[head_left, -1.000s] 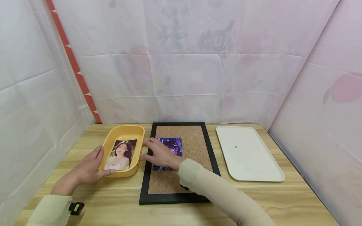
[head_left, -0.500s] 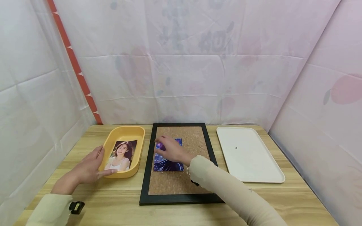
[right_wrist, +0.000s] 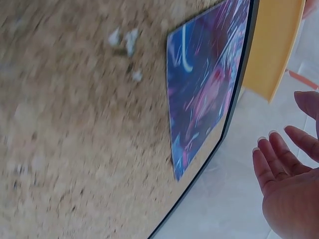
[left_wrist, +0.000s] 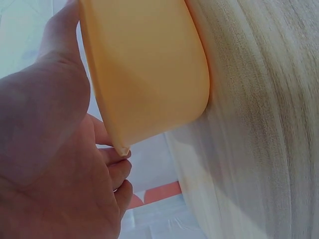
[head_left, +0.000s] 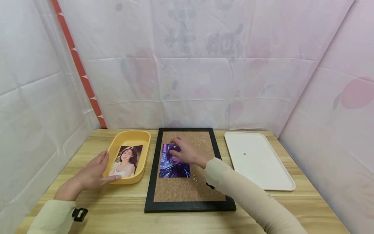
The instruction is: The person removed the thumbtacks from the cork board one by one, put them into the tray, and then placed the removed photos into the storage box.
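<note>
In the head view my left hand [head_left: 90, 172] holds the yellow tray [head_left: 148, 139] at its near left corner. Its thumb lies over the front rim, and the fingers lie along the left side. Inside the tray lies a portrait photo [head_left: 126, 162]. My right hand [head_left: 188, 152] hovers over a purple-blue picture card [head_left: 172, 170], hiding part of its upper right. The right wrist view shows that hand's fingers [right_wrist: 269, 164] parted, with nothing held. The card lies on a black-framed cork board [head_left: 201, 191]. A tiny pale spot [head_left: 174, 147] shows near the card's top edge.
To the right of the board lies a white tray [head_left: 257, 162] with a small dark speck [head_left: 244, 154] on it. Pale flecks [right_wrist: 130, 41] mark the cork beside the card. Fabric walls [head_left: 195, 78] enclose the wooden table [head_left: 117, 211] at back and sides.
My right hand has moved right, from beside the yellow tray's right rim to over the card, uncovering the card's left part. My left hand stays at the tray.
</note>
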`<action>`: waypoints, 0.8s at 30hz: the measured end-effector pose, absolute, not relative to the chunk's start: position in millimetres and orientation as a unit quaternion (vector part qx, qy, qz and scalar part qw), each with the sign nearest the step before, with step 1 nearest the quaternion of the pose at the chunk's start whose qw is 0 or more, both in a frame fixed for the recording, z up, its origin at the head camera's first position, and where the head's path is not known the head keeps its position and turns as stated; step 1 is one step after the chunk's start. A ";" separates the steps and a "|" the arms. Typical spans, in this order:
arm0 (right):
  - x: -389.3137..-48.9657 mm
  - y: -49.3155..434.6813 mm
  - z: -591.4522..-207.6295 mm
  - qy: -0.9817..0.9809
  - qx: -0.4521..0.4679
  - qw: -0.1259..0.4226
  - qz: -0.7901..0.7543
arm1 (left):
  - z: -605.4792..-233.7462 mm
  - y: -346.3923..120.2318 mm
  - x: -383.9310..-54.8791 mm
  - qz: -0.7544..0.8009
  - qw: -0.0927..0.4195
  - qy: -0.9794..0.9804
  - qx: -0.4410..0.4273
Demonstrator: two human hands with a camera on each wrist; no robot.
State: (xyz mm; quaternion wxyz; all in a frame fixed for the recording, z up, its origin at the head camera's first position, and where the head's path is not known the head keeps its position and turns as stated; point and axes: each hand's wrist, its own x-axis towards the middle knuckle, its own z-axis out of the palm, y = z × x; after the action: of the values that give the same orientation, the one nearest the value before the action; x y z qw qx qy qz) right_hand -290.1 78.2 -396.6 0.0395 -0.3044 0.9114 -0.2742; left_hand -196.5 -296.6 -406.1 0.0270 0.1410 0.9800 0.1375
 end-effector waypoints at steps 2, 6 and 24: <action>-292.7 83.2 -395.3 0.912 -0.303 0.036 -0.275 | -406.5 -297.1 -196.3 0.138 0.025 0.980 0.141; -298.6 94.5 -393.9 0.914 -0.304 0.015 -0.268 | -408.9 -298.2 -195.9 0.139 0.010 0.979 0.147; -315.3 135.3 -392.9 0.921 -0.269 0.024 -0.281 | -411.9 -286.8 -185.9 0.166 -0.082 0.966 0.183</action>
State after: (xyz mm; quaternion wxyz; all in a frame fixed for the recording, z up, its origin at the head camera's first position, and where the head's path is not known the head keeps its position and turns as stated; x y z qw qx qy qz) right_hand -315.3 135.3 -392.9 0.0242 -0.2689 0.9209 -0.2813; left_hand -185.9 -286.8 -411.9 -0.0820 0.1829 0.9656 0.1657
